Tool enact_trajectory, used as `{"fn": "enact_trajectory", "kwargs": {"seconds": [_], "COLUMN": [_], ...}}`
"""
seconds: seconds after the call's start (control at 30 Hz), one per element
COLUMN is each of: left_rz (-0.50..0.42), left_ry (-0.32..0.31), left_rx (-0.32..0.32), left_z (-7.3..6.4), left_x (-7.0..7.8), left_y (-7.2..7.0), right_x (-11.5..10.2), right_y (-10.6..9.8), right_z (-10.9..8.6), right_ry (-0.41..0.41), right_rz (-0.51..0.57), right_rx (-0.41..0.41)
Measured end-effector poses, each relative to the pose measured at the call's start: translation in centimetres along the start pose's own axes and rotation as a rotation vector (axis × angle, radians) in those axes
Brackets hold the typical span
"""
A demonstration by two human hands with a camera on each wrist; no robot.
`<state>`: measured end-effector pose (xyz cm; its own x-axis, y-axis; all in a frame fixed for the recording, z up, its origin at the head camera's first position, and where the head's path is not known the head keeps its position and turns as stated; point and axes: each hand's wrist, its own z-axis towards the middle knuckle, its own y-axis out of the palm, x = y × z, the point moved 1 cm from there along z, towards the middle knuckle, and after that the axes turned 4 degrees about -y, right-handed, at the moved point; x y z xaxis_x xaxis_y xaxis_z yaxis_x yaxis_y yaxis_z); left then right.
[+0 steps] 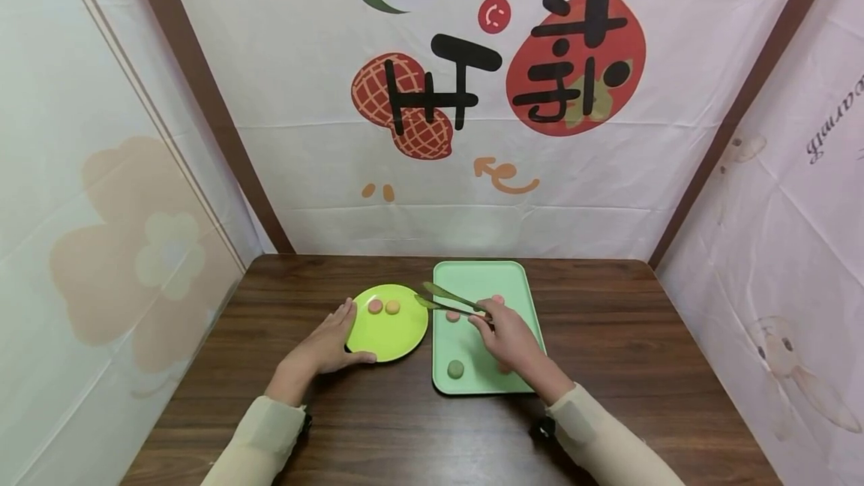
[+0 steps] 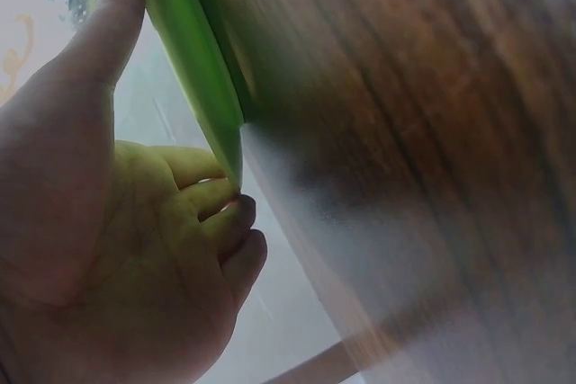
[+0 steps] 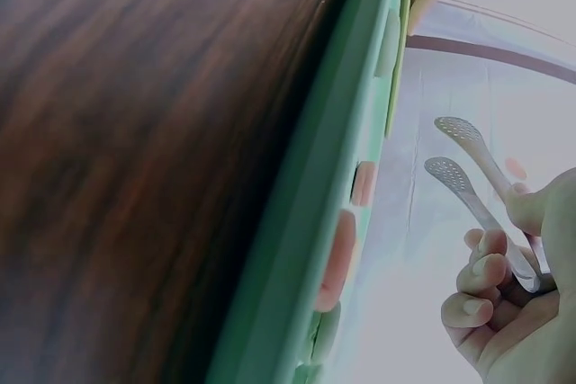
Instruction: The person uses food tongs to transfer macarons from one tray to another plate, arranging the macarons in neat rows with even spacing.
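Note:
On the yellow-green plate (image 1: 398, 343) lie a pink macaron (image 1: 375, 307) and a yellow-orange macaron (image 1: 393, 307), side by side. My left hand (image 1: 327, 343) touches the plate's left rim, its thumb spread along the front edge and the other fingers along the left side. My right hand (image 1: 509, 336) holds metal tongs (image 3: 486, 195) above the mint-green tray (image 1: 475, 272). The perforated tong tips stand apart, with nothing between them, near the plate's right rim. On the tray sit a green macaron (image 1: 455, 369) and several pink ones, partly hidden by the hand.
The dark wooden table (image 1: 594, 321) carries plate and tray, a narrow gap between them. A printed white cloth (image 1: 304, 96) hangs behind the table's far edge, with more cloth at both sides.

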<state>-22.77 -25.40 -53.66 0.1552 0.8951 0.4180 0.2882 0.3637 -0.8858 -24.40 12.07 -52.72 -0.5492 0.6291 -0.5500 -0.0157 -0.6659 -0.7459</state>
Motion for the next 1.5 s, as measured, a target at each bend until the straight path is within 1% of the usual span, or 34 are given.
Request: {"fn": "enact_trajectory", "kwargs": {"seconds": [0.13,0.3,0.63,0.83,1.1,1.5], "left_rz": [0.000,0.006,0.004,-0.001,0.002,0.005], "left_ry": [0.000,0.003,-0.001,-0.004,-0.007,-0.008], "left_rx": [0.001,0.008,0.008,0.005,0.000,0.000], "left_z": [0.0,0.1,0.1,0.0,0.0,0.0], "left_x": [0.0,0.0,0.0,0.1,0.2,0.2], "left_y": [0.1,0.2,0.1,0.0,0.0,0.0], "right_x": [0.5,0.8,1.9,2.5,3.3,4.8], "right_y": [-0.4,-1.2,-2.2,-2.9,-3.5,-4.3], "right_z": [-0.5,-1.2,-1.9,-2.4,-2.8,-3.4], "right_ry": [0.016,0.050,0.076,0.092,0.090,0.112], "right_rz": [0.005,0.040,0.035,0.018,-0.012,-0.032], "right_rx": [0.005,0.014,0.073,0.084,0.112,0.111]}}
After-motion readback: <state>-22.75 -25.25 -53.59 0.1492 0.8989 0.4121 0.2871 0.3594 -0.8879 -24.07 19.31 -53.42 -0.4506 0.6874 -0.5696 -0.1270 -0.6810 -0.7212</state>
